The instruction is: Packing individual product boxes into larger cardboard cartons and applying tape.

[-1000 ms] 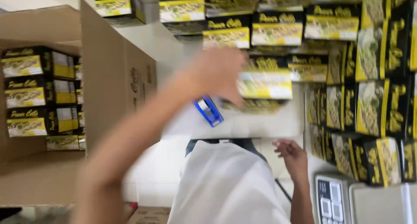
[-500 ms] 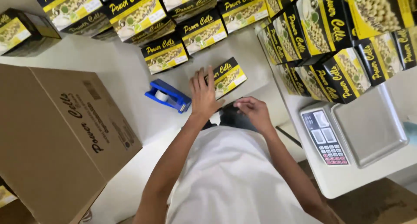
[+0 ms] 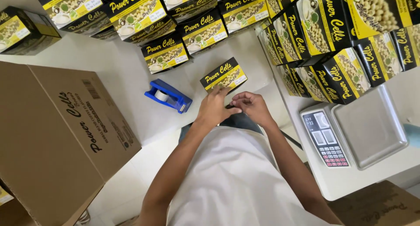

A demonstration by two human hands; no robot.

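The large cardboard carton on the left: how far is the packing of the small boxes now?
Done: little visible; the brown carton lies on its side, its inside hidden. In hand: the left hand and right hand meet beside one black-and-yellow box, what they hold unclear. Left: many stacked boxes wait; the blue tape dispenser lies untouched.

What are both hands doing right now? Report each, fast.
Left hand: fingers curled, fingertips meeting the right hand just below the small black-and-yellow box; anything held cannot be told.
Right hand: curled against the left; grip cannot be told.
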